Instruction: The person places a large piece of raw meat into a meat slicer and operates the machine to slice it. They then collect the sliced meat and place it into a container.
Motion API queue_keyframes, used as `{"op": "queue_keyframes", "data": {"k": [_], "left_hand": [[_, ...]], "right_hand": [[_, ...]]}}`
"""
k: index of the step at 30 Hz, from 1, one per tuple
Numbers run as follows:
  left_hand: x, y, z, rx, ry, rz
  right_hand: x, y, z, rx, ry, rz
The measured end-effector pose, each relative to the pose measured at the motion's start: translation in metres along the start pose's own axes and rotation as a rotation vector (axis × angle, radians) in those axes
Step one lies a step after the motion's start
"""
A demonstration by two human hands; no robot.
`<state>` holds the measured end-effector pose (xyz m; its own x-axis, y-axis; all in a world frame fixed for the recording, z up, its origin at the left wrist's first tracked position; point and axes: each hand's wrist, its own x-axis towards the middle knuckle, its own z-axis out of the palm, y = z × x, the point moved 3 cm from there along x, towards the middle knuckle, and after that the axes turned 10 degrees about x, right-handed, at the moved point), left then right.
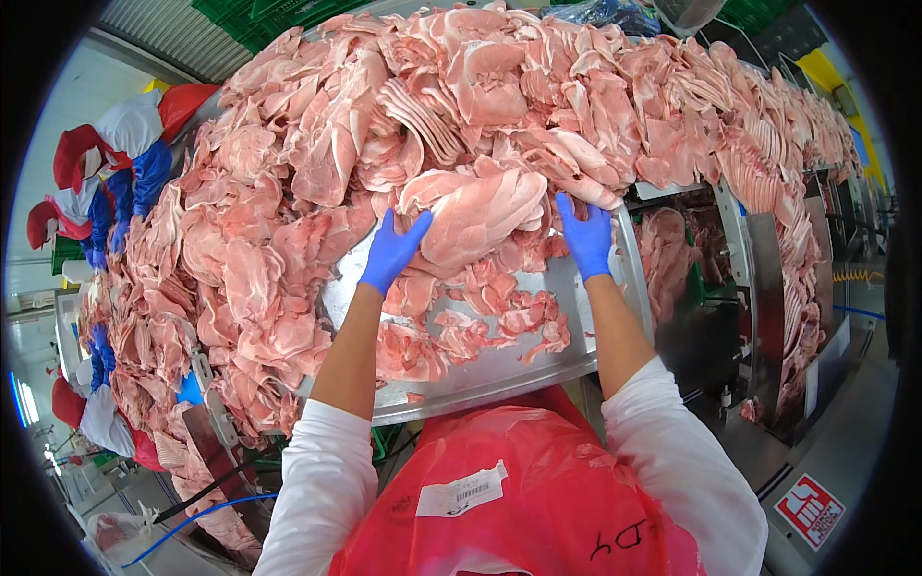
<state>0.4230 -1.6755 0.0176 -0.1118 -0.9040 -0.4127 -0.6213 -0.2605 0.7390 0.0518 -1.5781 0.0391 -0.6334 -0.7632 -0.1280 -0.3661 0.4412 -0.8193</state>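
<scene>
A thick overlapping stack of pale pink meat slices (480, 216) lies in front of me at the near side of a large heap. My left hand (395, 252), in a blue glove, is at the stack's left end with thumb and fingers spread. To the right, my blue-gloved right hand (584, 238) has its fingers stretched out, their tips at a smaller bundle of slices (576, 163). Neither hand is closed around meat; some fingertips are hidden. Below the stack, small meat scraps (461, 336) are scattered on a metal work surface (451, 391).
The big heap of sliced meat (259, 269) spreads left, right and far. On the right, a metal frame (735, 230) borders an opening with more meat inside. Co-workers in red, white and blue (120, 154) stand at the left. Green crates (245, 21) are at the far side.
</scene>
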Motion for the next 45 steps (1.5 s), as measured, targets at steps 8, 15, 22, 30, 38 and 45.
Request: {"op": "queue_keyframes", "data": {"k": [8, 15, 22, 30, 38, 45], "left_hand": [[0.015, 0.021, 0.036, -0.783, -0.312, 0.043], [-0.023, 0.001, 0.032, -0.962, -0.339, 0.293], [-0.079, -0.045, -0.059, -1.228, 0.014, 0.293], [-0.079, -0.154, -0.346, -0.583, 0.729, 0.126], [-0.134, -0.152, -0.309, 0.123, 1.14, -0.2], [-0.2, 0.009, 0.071, 0.544, -0.048, 0.742]], "right_hand": [[-0.001, -0.007, 0.082, 0.547, -0.142, 0.152], [-0.055, -0.029, 0.132, 1.065, -0.444, 0.309], [-0.137, -0.148, 0.189, 1.089, -0.442, 0.211], [-0.235, -0.338, 0.35, 0.816, -0.553, -0.316], [-0.244, -0.216, 0.202, 0.781, -0.395, -0.603], [-0.091, 0.032, -0.036, 0.695, 0.409, -0.158]]}}
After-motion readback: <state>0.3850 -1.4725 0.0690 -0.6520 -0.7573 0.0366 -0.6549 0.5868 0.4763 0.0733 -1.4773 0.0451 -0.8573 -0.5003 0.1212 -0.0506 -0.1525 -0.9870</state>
